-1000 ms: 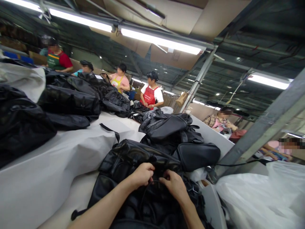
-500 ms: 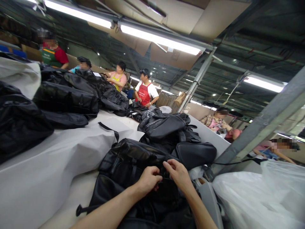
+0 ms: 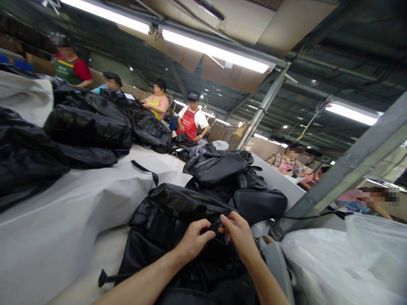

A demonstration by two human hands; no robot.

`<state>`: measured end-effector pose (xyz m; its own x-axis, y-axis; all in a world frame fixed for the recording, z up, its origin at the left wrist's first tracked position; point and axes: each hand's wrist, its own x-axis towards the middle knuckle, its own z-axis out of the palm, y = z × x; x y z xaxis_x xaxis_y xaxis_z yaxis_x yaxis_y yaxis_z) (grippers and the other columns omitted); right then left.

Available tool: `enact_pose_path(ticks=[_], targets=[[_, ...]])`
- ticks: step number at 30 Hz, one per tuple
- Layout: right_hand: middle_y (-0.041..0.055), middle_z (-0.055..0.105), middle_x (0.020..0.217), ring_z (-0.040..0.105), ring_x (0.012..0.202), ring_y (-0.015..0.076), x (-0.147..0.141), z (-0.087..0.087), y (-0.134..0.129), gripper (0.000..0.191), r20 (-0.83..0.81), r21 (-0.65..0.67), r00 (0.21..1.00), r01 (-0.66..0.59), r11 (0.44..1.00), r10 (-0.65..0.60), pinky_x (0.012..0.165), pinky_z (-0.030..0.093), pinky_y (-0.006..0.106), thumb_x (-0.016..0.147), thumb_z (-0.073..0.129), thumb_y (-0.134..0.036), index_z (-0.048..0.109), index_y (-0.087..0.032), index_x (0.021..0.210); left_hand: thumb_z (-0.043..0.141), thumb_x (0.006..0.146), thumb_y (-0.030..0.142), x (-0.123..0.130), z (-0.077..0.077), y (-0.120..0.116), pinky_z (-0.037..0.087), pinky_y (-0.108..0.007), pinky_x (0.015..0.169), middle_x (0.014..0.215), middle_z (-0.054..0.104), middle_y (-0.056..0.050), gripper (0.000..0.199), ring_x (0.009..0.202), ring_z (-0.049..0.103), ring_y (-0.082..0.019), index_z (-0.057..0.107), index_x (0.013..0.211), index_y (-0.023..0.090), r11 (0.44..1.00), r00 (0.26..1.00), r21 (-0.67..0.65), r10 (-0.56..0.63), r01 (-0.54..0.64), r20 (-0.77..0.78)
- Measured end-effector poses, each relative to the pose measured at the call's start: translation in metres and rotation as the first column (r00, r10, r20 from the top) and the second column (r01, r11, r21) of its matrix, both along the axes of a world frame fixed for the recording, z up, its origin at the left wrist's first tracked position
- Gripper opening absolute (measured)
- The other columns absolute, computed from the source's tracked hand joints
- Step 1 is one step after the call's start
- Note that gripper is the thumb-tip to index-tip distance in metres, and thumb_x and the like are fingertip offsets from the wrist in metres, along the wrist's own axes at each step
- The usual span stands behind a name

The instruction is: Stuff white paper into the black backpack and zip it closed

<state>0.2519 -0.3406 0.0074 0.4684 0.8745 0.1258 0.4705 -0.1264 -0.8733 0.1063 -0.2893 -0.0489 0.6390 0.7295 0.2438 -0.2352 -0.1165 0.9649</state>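
Note:
A black leather-look backpack (image 3: pixel 159 243) lies in front of me on the table, its panels creased and shiny. Over its middle, my left hand (image 3: pixel 197 238) pinches a short black strap (image 3: pixel 215 225) between thumb and fingers. My right hand (image 3: pixel 234 231) grips the strap's other end, its fingertips close to those of the left. Whether a buckle sits on the strap is too dark to make out. Part of the backpack is hidden under my forearms.
More black bags (image 3: pixel 219 167) are heaped beyond, with others (image 3: pixel 89 129) at the left. White sheeting (image 3: pixel 73 216) covers the left of the table. At right stand a slanted metal post (image 3: pixel 346 169) and a translucent plastic bag (image 3: pixel 346 258). Several co-workers, one in a red apron (image 3: pixel 190 123), work farther off.
The black strap now shows between my fingertips, lifted slightly off the backpack. My left thumb has straightened onto it. The co-worker in the red apron has turned the head.

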Motion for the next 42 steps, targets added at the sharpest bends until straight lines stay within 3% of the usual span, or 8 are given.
enact_pose_path(ticks=[7, 11, 15, 19, 27, 34, 38, 42], targets=[[-0.0038, 0.054, 0.049, 0.053, 0.048, 0.0142, 0.002, -0.001, 0.002, 0.034, 0.035, 0.031, 0.998, -0.054, 0.998, 0.053, 0.051, 0.040, 0.026, 0.066, 0.066, -0.053, 0.049, -0.024, 0.062, 0.058, 0.078, 0.026, -0.005, 0.000, -0.003, 0.037, -0.025, 0.062, 0.069, 0.052, 0.001, 0.013, 0.065, 0.046, -0.013, 0.059, 0.071, 0.016, 0.994, 1.000, 0.109, -0.012, 0.009, 0.028], [-0.0060, 0.047, 0.049, 0.044, 0.051, 0.0116, 0.002, 0.002, 0.003, 0.034, 0.028, 0.045, 0.993, -0.116, 0.992, 0.115, 0.053, 0.034, 0.025, 0.066, 0.069, -0.048, 0.049, -0.022, 0.057, 0.057, 0.080, 0.024, -0.006, 0.000, -0.003, 0.038, -0.024, 0.064, 0.073, 0.052, 0.001, 0.008, 0.069, 0.047, -0.014, 0.057, 0.076, 0.017, 0.993, 0.999, 0.113, 0.007, -0.011, 0.039], [-0.0065, 0.044, 0.051, 0.038, 0.050, 0.0095, -0.001, -0.002, -0.006, 0.038, -0.084, 0.010, 0.986, -0.141, 0.990, 0.142, 0.049, 0.027, 0.024, 0.065, 0.070, -0.051, 0.049, -0.021, 0.056, 0.061, 0.070, 0.013, -0.006, -0.001, -0.004, 0.036, -0.023, 0.065, 0.072, 0.047, 0.004, 0.016, 0.068, 0.044, -0.012, 0.050, 0.080, 0.019, 0.993, 0.992, 0.078, 0.083, -0.091, 0.099], [-0.0055, 0.048, 0.056, 0.038, 0.050, 0.0084, -0.004, -0.014, -0.013, 0.041, -0.248, -0.011, 0.957, -0.158, 0.987, 0.151, 0.047, 0.025, 0.022, 0.066, 0.072, -0.056, 0.056, -0.018, 0.065, 0.061, 0.072, 0.015, -0.007, -0.001, -0.002, 0.038, -0.025, 0.071, 0.075, 0.054, 0.002, 0.008, 0.073, 0.047, -0.014, 0.055, 0.076, 0.017, 0.997, 0.991, 0.069, 0.035, -0.044, 0.127], [-0.0005, 0.059, 0.066, 0.053, 0.060, 0.0132, -0.021, -0.033, -0.025, 0.054, -0.421, 0.079, 0.906, 0.083, 0.993, -0.042, 0.048, 0.034, 0.022, 0.064, 0.068, -0.072, 0.056, -0.020, 0.072, 0.065, 0.067, 0.019, -0.016, -0.007, 0.011, 0.039, -0.025, 0.068, 0.078, 0.056, 0.000, 0.016, 0.070, 0.049, -0.013, 0.067, 0.082, 0.015, 0.983, 0.975, 0.006, -0.181, 0.182, 0.128], [-0.0002, 0.066, 0.068, 0.061, 0.065, 0.0185, -0.033, -0.023, -0.044, 0.042, -0.091, 0.102, 0.989, 0.123, 0.987, -0.113, 0.061, 0.044, 0.028, 0.067, 0.074, -0.052, 0.058, -0.021, 0.090, 0.062, 0.065, 0.014, -0.023, -0.001, 0.011, 0.041, -0.030, 0.088, 0.095, 0.060, -0.004, 0.013, 0.094, 0.056, -0.019, 0.072, 0.072, 0.018, 0.959, 0.958, 0.118, -0.269, 0.257, 0.101], [-0.0031, 0.058, 0.065, 0.056, 0.062, 0.0167, -0.047, -0.024, -0.048, 0.033, -0.085, 0.189, 0.993, 0.099, 0.977, -0.084, 0.058, 0.044, 0.027, 0.066, 0.072, -0.045, 0.053, -0.024, 0.083, 0.055, 0.066, 0.009, -0.023, -0.001, 0.011, 0.039, -0.031, 0.095, 0.101, 0.062, -0.004, 0.022, 0.101, 0.057, -0.020, 0.070, 0.079, 0.018, 0.966, 0.969, 0.136, -0.233, 0.221, 0.079], [-0.0031, 0.056, 0.067, 0.054, 0.060, 0.0144, -0.062, -0.043, -0.063, 0.012, 0.092, 0.225, 0.994, -0.081, 0.971, 0.061, 0.059, 0.044, 0.025, 0.074, 0.060, -0.028, 0.057, -0.024, 0.084, 0.049, 0.066, 0.006, -0.020, -0.004, 0.010, 0.044, -0.028, 0.084, 0.089, 0.062, -0.001, 0.027, 0.089, 0.057, -0.017, 0.058, 0.088, 0.018, 0.986, 0.988, 0.101, -0.139, 0.131, 0.074]])
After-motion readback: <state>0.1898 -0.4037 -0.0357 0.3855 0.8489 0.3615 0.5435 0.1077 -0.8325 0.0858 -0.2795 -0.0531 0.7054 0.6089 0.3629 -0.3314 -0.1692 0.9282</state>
